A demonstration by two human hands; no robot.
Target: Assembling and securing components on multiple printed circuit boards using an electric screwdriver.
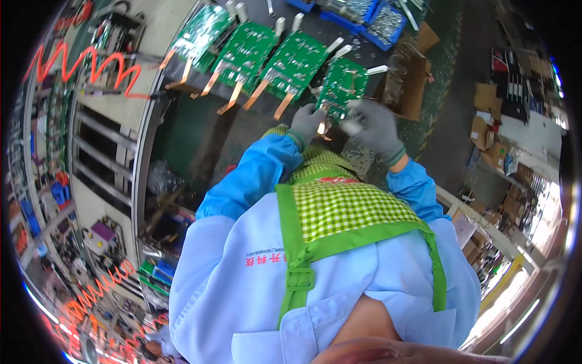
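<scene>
A green circuit board [343, 82] lies at the table's near right, with white pieces sticking out at its far corners. My left hand [307, 125], in a grey glove, closes on the board's near left edge beside a copper strip [323, 126]. My right hand [374, 126], gloved too, is at the near right edge; its fingers are smeared by motion, and whether they hold anything is unclear. In a row to the left lie more green circuit boards, one in the middle [295, 60], another [245, 51] beside it, and a shiny one [202, 33] at the far left, with copper strips pointing toward me.
Blue bins [385, 25] of small metal parts stand at the far edge of the table. An open cardboard box [412, 91] sits to the right. A coiled orange hose [91, 64] hangs at the left, near the metal table frame [145, 133].
</scene>
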